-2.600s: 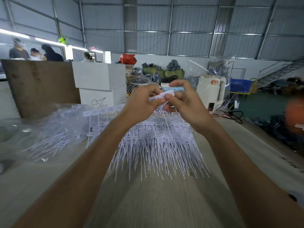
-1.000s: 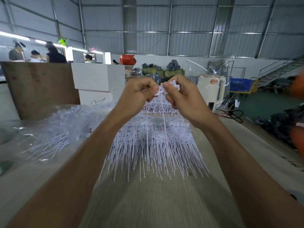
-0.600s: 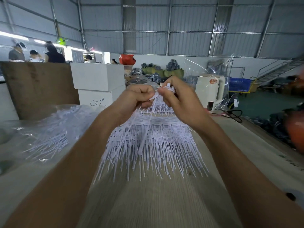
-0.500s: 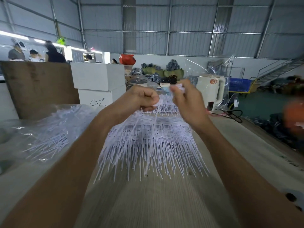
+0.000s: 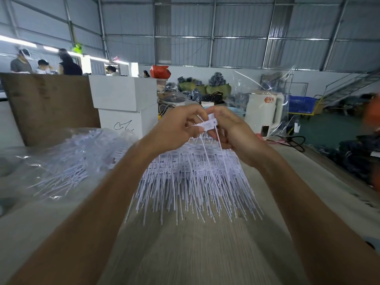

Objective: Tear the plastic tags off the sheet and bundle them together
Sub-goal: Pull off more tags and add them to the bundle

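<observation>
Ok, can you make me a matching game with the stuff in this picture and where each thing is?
Things:
1. tag
2. pile of tags
3. clear bag
4. white kettle

Places:
A. on the table to the left of the arms
B. pinched between the left hand and right hand
C. behind the right hand, at the table's far end
D. spread on the table under both hands

Pairs: 1-B, 2-D, 3-A, 4-C
</observation>
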A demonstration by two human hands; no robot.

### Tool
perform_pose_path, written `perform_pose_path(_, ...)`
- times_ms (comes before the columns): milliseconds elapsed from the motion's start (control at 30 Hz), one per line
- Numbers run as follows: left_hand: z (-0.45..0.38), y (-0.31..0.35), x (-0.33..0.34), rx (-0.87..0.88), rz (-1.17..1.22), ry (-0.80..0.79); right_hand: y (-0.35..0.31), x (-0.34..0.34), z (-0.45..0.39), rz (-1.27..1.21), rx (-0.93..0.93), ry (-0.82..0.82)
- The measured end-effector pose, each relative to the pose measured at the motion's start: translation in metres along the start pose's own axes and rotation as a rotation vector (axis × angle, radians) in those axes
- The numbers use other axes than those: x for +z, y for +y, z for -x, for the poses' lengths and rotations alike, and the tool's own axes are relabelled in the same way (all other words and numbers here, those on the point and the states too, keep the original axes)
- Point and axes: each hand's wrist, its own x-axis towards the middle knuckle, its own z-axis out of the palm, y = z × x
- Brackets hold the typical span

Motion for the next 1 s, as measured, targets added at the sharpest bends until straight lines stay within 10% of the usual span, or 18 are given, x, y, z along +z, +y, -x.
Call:
perform_pose_path(567,0.002,-0.008,0.000,-0.033,0.118,-0.017,-0.008,0.001,0.010,0.070,-0.176,0.002)
perform_pose_path(733,0.002,-0.004,-0.004,-0.123,0.508,0.057,-0.017,0.013,0.013,0.116,-0.309,0.004)
perform_pose_path(1000,0.002,0.003,-0.017,-0.209,0.635,-0.104,-0.025,0.009,0.009,0.730,-0.659,0.147)
